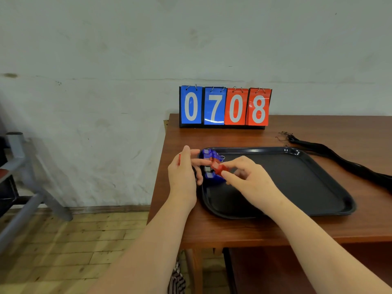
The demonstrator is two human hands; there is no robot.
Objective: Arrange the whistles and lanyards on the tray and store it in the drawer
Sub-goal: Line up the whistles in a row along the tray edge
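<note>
A brown tabletop [244, 228] is seen carrying a dark tray [297, 187]. At the tray's far left corner, a red whistle [218, 168] is pinched by the right hand [246, 177]; another red piece is held in the closed left hand [183, 172], blue whistles [209, 154] just beyond. Black lanyards [339, 158] lie farther right, a scoreboard [224, 107] farthest.

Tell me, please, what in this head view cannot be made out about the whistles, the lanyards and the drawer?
- Whistle count: the left hand and right hand cover part of the blue whistles on the tray.
- Left hand's contents: only a red sliver shows.
- Black lanyards: cut off by the right edge, bundled, uncountable.
- Drawer: no drawer can be identified under the table.
</note>
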